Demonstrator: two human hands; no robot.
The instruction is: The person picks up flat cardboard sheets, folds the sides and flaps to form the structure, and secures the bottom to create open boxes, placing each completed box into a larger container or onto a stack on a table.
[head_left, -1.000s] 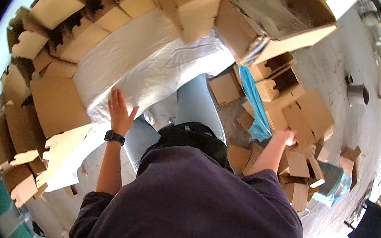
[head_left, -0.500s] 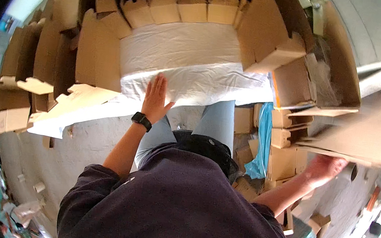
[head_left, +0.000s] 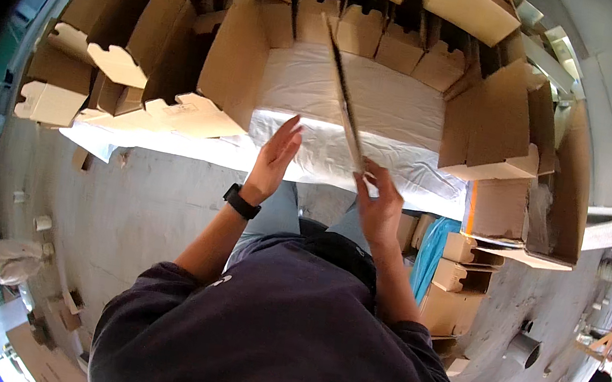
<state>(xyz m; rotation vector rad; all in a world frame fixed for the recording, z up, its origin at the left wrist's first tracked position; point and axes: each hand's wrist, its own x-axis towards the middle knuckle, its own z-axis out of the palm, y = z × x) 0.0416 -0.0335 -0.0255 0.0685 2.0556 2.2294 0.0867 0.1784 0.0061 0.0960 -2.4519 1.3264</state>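
Observation:
A flat piece of folded cardboard stands nearly edge-on over the white-covered worktop. Its near end is pinched between the thumb and fingers of my right hand. To the left of it, my left hand is raised with fingers stretched out and palm turned toward the cardboard, apart from it. A dark watch is on my left wrist. The white cloth or sheet lies in folds along the worktop's near edge, below both hands.
Open brown cardboard boxes line the worktop's left side, back and right side. A blue plastic sheet hangs at the right beside more boxes. A metal cylinder lies on the floor at the right.
My right hand has brought the cardboard from the far right to above the worktop and turned it edge-on. My left hand has lifted off the white sheet. The view has shifted.

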